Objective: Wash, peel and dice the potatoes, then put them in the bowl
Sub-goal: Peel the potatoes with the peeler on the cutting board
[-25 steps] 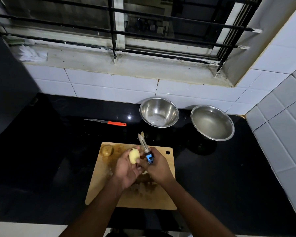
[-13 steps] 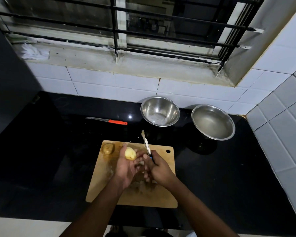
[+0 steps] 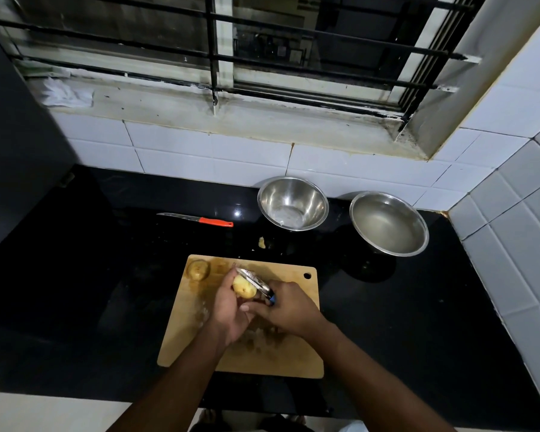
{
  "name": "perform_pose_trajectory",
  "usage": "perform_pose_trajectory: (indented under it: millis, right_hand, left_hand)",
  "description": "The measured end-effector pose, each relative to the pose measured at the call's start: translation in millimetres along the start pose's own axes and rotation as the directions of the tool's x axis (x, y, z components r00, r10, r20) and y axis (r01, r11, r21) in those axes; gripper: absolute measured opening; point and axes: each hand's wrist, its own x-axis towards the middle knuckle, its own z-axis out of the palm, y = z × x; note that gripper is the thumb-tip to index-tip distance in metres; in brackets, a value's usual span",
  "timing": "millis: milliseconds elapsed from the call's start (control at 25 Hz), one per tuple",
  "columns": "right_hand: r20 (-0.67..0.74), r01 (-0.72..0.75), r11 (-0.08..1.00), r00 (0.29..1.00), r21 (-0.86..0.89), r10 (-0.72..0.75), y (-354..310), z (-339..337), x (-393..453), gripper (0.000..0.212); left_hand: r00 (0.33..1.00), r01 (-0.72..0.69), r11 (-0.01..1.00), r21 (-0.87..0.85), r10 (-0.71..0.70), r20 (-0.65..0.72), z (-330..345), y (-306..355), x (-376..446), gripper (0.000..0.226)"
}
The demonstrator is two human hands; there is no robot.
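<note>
Wooden cutting board (image 3: 296, 363) on black counter; above it, left hand (image 3: 231, 310) with fingers wrapped round part-peeled potato (image 3: 244, 286), right hand (image 3: 290, 308) clenched on peeler (image 3: 256, 283) laid against it; second potato (image 3: 198, 269) at board's far-left corner; beyond, orange-handled knife (image 3: 200, 219), two steel bowls (image 3: 293, 203) (image 3: 388, 223).

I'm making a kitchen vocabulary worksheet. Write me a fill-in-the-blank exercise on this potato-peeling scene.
1. The left hand holds a ____ over the cutting board.
2. The right hand works a blue-handled ____ against it.
3. The knife on the counter has an ____ handle.
4. Two empty ____ bowls, the left bowl and the right bowl, stand by the wall.

Missing words: potato; peeler; orange; steel
</note>
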Motion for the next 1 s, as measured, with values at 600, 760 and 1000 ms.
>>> perform_pose_trajectory:
  millis: [600, 760, 1000]
  right_hand:
    - [-0.108, 0.007, 0.975, 0.994, -0.221, -0.031, 2, 25, -20, 0.069]
    - [-0.131, -0.011, 0.969, 0.991, -0.248, -0.022, 4, 28, -22, 0.073]
    - [-0.182, -0.016, 0.927, 0.982, -0.374, -0.057, 6, 40, -25, 0.055]
  left_hand:
    - [0.984, 0.104, 0.99, -0.09, -0.116, -0.137, 12, -7, -12, 0.043]
    - [0.984, 0.114, 0.978, -0.175, -0.135, -0.113, 15, -7, -11, 0.039]
    - [0.993, 0.086, 0.992, -0.088, -0.092, -0.07, 9, -17, 4, 0.03]
